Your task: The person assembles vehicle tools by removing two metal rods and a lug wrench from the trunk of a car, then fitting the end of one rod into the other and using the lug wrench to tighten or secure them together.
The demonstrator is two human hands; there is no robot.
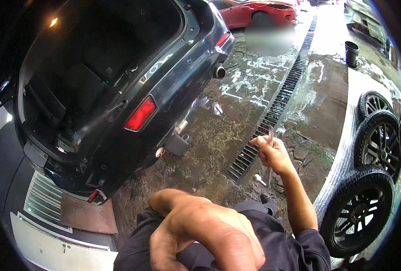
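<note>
My right hand is stretched out over the wet ground and is closed around a thin metal rod-like tool that stands nearly upright, its lower end near the ground. A small metal piece lies beside that lower end. My left hand fills the lower middle, close to the camera. Its fingers are loosely bent over my dark trousers and nothing shows in it. The fingertips run off the lower edge.
A dark car with its boot open and a red tail light stands at the left. A long drain grate crosses the wet concrete. Three tyres on rims lean at the right. A black bucket, a red car and a person stand far off.
</note>
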